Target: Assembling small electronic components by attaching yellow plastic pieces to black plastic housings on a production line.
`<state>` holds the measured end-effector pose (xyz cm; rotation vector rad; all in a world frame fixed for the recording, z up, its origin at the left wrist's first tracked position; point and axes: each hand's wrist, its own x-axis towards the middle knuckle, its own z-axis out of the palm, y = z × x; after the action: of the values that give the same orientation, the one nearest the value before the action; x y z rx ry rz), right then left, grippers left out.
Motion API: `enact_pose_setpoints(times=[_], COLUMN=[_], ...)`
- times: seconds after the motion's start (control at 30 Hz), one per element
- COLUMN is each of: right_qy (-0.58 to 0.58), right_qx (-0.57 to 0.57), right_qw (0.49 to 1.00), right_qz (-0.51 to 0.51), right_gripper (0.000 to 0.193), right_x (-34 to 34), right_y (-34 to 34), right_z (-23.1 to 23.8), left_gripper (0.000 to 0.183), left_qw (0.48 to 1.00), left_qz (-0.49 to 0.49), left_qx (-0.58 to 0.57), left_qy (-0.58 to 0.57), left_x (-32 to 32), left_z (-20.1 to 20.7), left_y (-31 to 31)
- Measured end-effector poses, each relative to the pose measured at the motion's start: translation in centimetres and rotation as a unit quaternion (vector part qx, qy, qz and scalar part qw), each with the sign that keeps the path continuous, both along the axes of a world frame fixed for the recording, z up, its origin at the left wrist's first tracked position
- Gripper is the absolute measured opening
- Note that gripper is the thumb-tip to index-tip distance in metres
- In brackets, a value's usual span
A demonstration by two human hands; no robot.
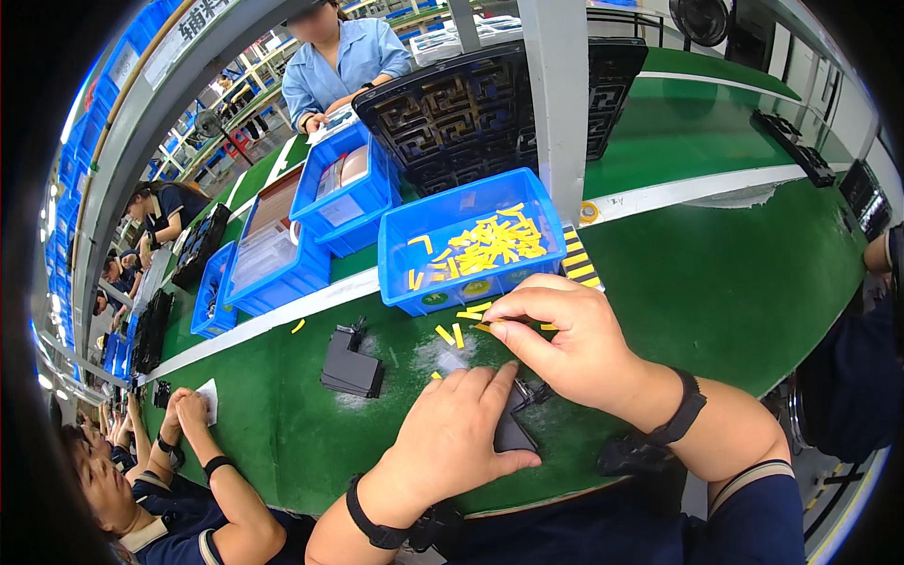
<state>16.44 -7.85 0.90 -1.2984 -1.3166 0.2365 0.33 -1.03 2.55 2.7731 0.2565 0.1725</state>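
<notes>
My left hand lies over a black flat part, its thumb at the near edge and its fingers across the far side, holding it against the green bench. Much of that part is hidden under the hand. Above and to the right, my right hand is closed in a pinch of thumb and index finger; whatever sits between the tips is too small to name. Loose yellow strips are scattered close by those fingertips. Behind them stands a blue bin holding many more yellow strips.
Left of my hands rests a stack of black L-shaped parts. More blue bins line the far left. A grey post and black trays rise behind. Co-workers sit at left, one person across.
</notes>
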Motion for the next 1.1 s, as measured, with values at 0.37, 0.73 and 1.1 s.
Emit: enact_pose_setpoints(times=[0.37,0.73,1.1], right_qy=[0.000,-0.103,-0.201], right_qx=[-0.025,0.023,0.068], right_qw=[1.000,0.994,0.973], right_qz=[-0.015,-0.033,-0.087], right_gripper=[0.012,0.008,0.011], right_x=[-0.7,-0.6,-1.0], right_y=[-0.5,-0.4,-0.2], right_z=[0.3,0.3,0.0], left_gripper=[0.020,0.022,0.027], left_qw=[0.810,0.798,0.810], left_qz=[0.143,0.147,0.154], left_qx=[-0.524,-0.540,-0.516], left_qy=[-0.223,-0.223,-0.234], left_x=[-0.2,0.0,0.1], left_z=[-1.7,-2.1,-1.9], left_y=[1.4,1.1,0.7])
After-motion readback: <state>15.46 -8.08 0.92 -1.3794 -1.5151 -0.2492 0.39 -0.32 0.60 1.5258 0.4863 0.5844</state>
